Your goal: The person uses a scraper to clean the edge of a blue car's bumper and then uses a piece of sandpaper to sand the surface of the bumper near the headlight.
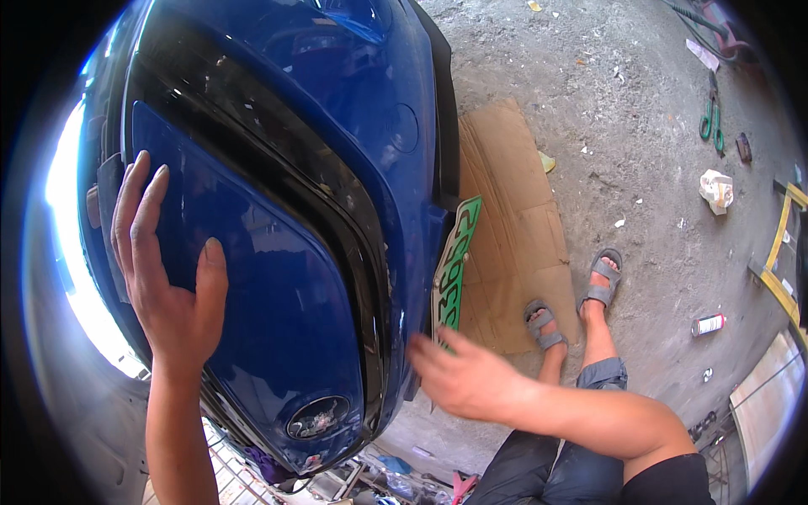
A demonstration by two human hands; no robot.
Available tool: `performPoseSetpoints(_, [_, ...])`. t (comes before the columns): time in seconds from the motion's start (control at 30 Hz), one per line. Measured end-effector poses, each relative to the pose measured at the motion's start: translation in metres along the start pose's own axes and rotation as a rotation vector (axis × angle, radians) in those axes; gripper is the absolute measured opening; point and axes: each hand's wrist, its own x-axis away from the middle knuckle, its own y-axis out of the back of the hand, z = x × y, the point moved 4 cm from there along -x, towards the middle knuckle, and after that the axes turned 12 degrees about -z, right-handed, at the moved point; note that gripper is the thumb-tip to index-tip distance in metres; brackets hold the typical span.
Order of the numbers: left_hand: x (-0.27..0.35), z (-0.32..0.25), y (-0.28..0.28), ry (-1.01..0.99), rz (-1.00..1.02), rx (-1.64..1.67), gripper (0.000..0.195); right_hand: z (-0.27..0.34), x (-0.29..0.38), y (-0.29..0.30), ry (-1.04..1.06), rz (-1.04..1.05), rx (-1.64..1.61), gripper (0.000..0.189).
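Observation:
Before me is the blue body panel (284,271) of a car, with a curved glossy black trim band (341,208) running across it. My left hand (173,271) is over the panel near its far edge, its fingers and thumb apart and nothing in them. Whether its palm touches the paint I cannot tell. Blurred, my right hand (464,375) is at the near end of the green licence plate (459,265), beside the bumper edge. Its fingertips overlap the plate and bumper, and whether they grip anything is unclear. An oval emblem (317,417) sits low on the panel.
A flattened cardboard sheet (511,252) lies on the concrete floor (644,158) under the bumper, partly beneath my sandalled feet. Around it are green-handled shears (713,120), a crumpled white wrapper (716,191), a spray can (708,324) and a yellow-edged frame (778,278). Clutter (398,473) lies at the bottom.

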Motion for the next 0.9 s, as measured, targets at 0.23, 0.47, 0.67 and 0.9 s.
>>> performPoseSetpoints(0.23, [0.001,-0.002,-0.002,0.004,-0.012,-0.027,0.053,-0.055,-0.052,0.038,-0.182,-0.25,0.216,0.027])
performPoseSetpoints(0.47, [-0.002,-0.005,-0.002,0.005,-0.014,-0.046,0.053,0.022,0.022,-0.028,-0.142,0.045,-0.182,0.027])
performPoseSetpoints(0.67, [-0.002,-0.003,0.0,0.044,0.016,-0.02,0.053,-0.045,0.008,0.017,-0.439,-0.441,-0.382,0.025])
performPoseSetpoints(0.9, [-0.005,-0.007,-0.003,0.039,0.019,-0.016,0.053,-0.044,-0.036,0.013,-0.558,-0.617,-0.413,0.02])
